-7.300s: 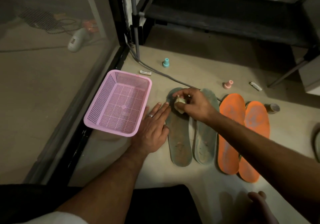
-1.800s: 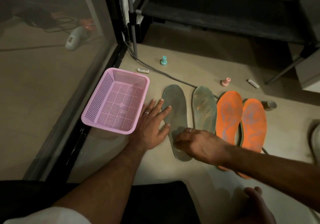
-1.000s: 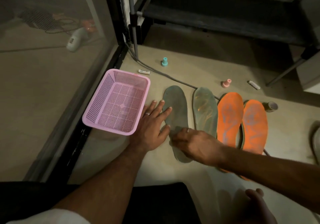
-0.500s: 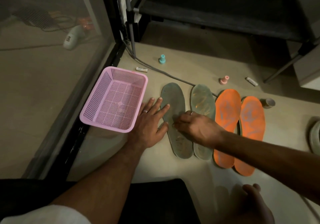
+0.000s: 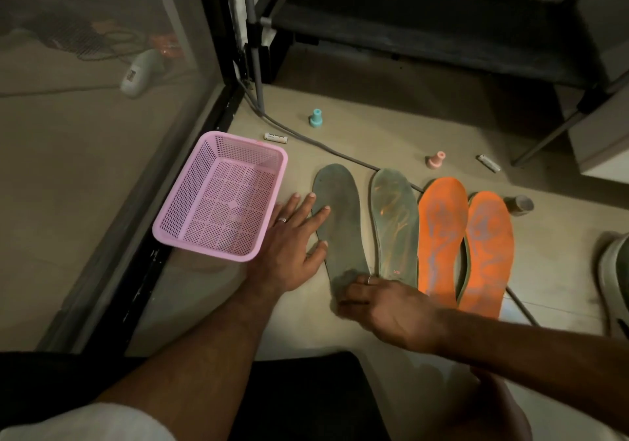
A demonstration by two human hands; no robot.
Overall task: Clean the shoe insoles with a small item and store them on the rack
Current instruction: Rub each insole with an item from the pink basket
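Head view, wiping stage. Four insoles lie side by side on the floor (image 5: 340,127): a dull grey-green insole (image 5: 340,216) at the left of the row, a second grey-green insole (image 5: 394,222) just beside it, then two orange insoles (image 5: 442,233) whose inner edges overlap. I have the left hand (image 5: 292,246) spread flat, fingers straight and apart, its index fingertip and thumb resting on the left edge of the leftmost insole to pin it. My right hand (image 5: 384,308) sits over that insole's heel with fingers curled downward; whatever small cleaning item it may be working with is hidden beneath the palm, so I cannot tell what, if anything, it grips. I judge the step in hand to be rubbing this insole at its heel end. To do it well I would press firmly with the left hand so the insole does not skid, run strokes along its length rather than across, and cover the heel cup and edges before passing to the neighbour. A pink mesh basket (image 5: 221,199) stands just left of the pinning hand. The dark rack (image 5: 425,22) stands beyond the row, well apart, holding no insole that I can see; storage is not yet begun.
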